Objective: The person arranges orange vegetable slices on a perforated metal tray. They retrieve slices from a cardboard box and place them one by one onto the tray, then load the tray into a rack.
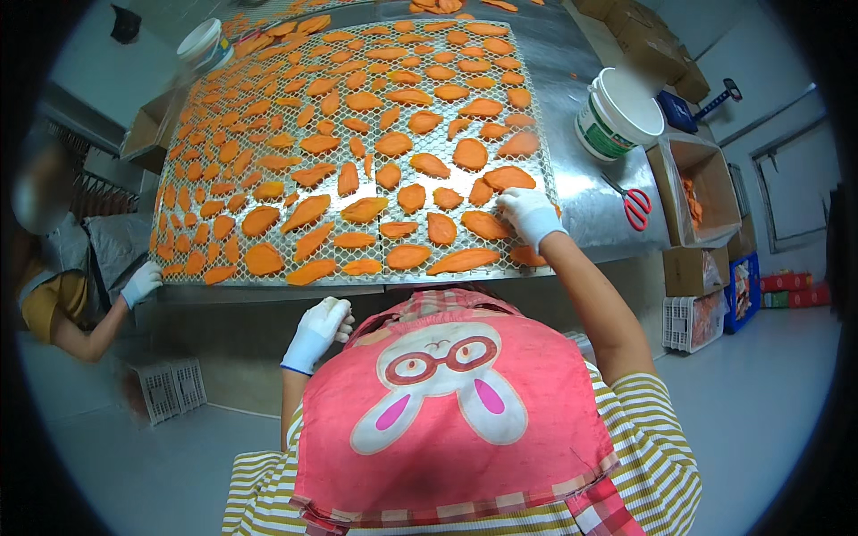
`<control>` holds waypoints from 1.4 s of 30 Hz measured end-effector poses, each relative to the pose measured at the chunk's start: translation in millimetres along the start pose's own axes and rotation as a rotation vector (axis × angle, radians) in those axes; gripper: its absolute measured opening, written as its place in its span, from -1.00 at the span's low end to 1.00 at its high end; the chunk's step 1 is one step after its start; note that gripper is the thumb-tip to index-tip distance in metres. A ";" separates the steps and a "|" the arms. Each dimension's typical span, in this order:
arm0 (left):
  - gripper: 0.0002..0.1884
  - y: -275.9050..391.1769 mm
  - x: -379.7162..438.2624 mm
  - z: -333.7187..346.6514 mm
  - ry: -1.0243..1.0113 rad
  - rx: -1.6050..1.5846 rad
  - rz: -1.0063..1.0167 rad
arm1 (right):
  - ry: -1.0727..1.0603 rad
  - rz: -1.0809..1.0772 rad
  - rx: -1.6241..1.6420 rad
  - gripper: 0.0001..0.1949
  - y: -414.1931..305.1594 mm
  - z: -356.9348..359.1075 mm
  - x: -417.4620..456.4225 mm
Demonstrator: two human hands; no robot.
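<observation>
My right hand (529,213), in a white glove, rests at the right part of a mesh drying tray (546,144), its fingertips beside an orange dried slice (509,178); whether they grip a slice cannot be told. My left hand (324,325), also gloved in white, is held with curled fingers off the table's front edge, near the pink apron (442,429); nothing shows in it. Many flat orange slices (408,256) of fruit or vegetable lie spread over the mesh. Red-handled scissors (633,204) lie on the metal table (583,231) to the right.
A white bucket (613,117) stands at the table's right, another white bucket (203,45) at the back left. Beyond the right edge are an open cardboard box (717,167) and a white crate (678,325). At the left, a co-worker's gloved hand (142,284) touches the tray's corner.
</observation>
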State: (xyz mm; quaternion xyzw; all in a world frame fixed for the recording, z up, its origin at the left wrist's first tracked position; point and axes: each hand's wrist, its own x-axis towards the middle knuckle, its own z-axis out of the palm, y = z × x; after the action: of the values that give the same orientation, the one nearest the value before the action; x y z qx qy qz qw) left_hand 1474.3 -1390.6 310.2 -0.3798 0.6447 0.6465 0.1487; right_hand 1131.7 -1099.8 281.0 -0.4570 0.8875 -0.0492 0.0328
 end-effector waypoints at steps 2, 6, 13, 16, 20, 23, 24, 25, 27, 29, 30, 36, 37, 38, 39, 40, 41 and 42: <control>-0.68 -5.7 -5.6 4.4 0.053 -0.013 -0.018 | -0.015 0.037 -0.106 -0.88 0.7 9.6 2.3; -0.71 -28.8 -17.1 6.8 0.092 -0.092 -0.051 | -0.133 0.023 -0.190 -0.89 -8.2 -0.9 12.3; -0.73 -40.4 -30.6 -6.9 0.186 -0.150 -0.061 | -0.240 0.029 -0.137 -0.88 -1.8 -4.8 29.8; -0.73 -37.2 -18.7 -18.1 0.191 -0.152 -0.015 | -0.267 0.094 -0.031 -0.88 -0.1 -6.6 23.7; -0.78 2.0 12.9 -40.7 0.167 0.090 0.177 | 0.045 0.212 0.254 -0.89 8.3 9.7 20.6; -0.84 34.2 60.9 -54.0 0.283 0.761 0.987 | 0.083 0.554 0.865 -0.92 -22.1 2.7 26.0; -0.85 50.7 81.6 -53.3 0.273 0.777 1.062 | 0.122 0.505 0.944 -0.91 -34.0 2.4 24.7; -0.85 70.2 102.1 -50.2 0.260 0.794 1.141 | 0.138 0.524 1.113 -0.91 -37.5 20.0 18.5; -0.84 94.3 148.0 -43.9 0.237 0.710 1.143 | 0.011 0.608 0.998 -0.91 -79.1 3.6 19.6; -0.80 114.9 197.9 -41.4 0.128 0.849 1.168 | 0.060 0.690 0.969 -0.83 -108.8 8.9 13.4; -0.78 123.0 217.8 -39.6 0.127 0.911 1.205 | 0.022 0.646 0.792 -0.72 -104.1 25.4 1.7; -0.67 141.5 276.2 -41.0 0.022 1.336 1.283 | -0.050 0.819 0.802 -0.78 -129.5 16.8 -25.2; -0.67 144.3 280.6 -43.1 -0.032 1.352 1.302 | -0.043 0.832 0.804 -0.79 -129.9 19.5 -29.9; -0.66 147.5 285.0 -45.6 -0.084 1.367 1.318 | -0.037 0.842 0.805 -0.79 -130.8 21.2 -33.2; -0.66 153.5 286.6 -47.0 -0.133 1.386 1.333 | -0.030 0.848 0.809 -0.79 -132.9 20.6 -31.0; -0.71 159.7 286.4 -46.2 -0.184 1.412 1.292 | 0.008 0.850 0.795 -0.78 -140.5 10.7 -25.1; -0.74 165.1 287.9 -46.5 -0.253 1.417 1.267 | -0.014 0.852 0.812 -0.78 -138.2 14.3 -23.9; -0.77 170.9 289.4 -45.9 -0.328 1.419 1.245 | -0.036 0.861 0.828 -0.78 -136.9 18.0 -23.8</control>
State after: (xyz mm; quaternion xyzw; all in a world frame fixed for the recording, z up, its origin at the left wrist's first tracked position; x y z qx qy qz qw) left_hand 1178.4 -1541.5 241.2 0.3048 0.9436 0.1134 0.0623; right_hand 1258.0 -1160.5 279.5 -0.0062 0.8993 -0.3656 0.2400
